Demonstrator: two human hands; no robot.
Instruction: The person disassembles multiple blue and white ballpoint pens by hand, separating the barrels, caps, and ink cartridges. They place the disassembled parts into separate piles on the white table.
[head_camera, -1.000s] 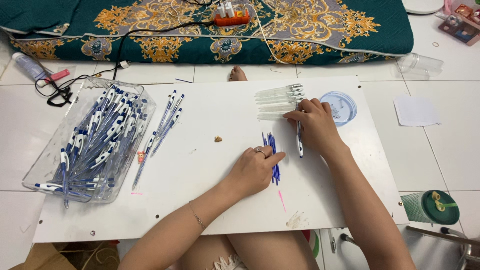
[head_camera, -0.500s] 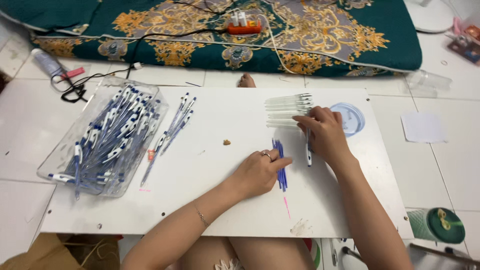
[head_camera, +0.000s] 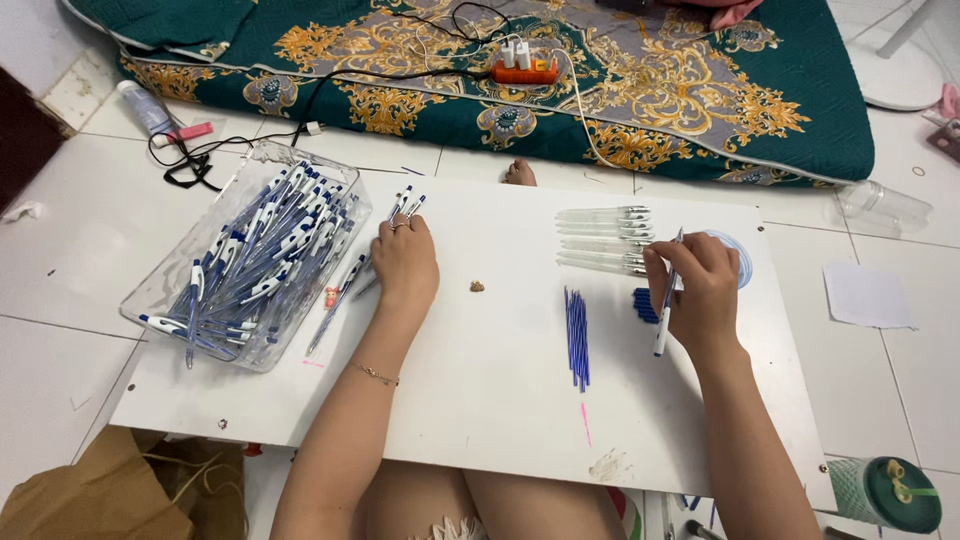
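On a white board (head_camera: 500, 400) across my lap, my left hand (head_camera: 403, 262) rests on a few loose blue-and-white pens (head_camera: 345, 285) beside a clear tray of pens (head_camera: 250, 265). Whether its fingers grip one is hidden. My right hand (head_camera: 692, 285) holds a single pen (head_camera: 666, 305) upright-tilted, near a row of clear pen barrels (head_camera: 605, 240) and a small pile of blue caps (head_camera: 645, 305). A bundle of blue ink refills (head_camera: 577, 338) lies between my hands.
A teal patterned mattress (head_camera: 600, 90) with an orange power strip (head_camera: 524, 70) and cables lies beyond the board. A clear round lid (head_camera: 738, 255) sits behind my right hand. A green spool (head_camera: 890, 492) stands at lower right, a brown bag (head_camera: 110, 490) at lower left.
My left hand has left the ink refills and moved left to the loose pens by the tray. My right hand keeps its pen. The view has shifted.
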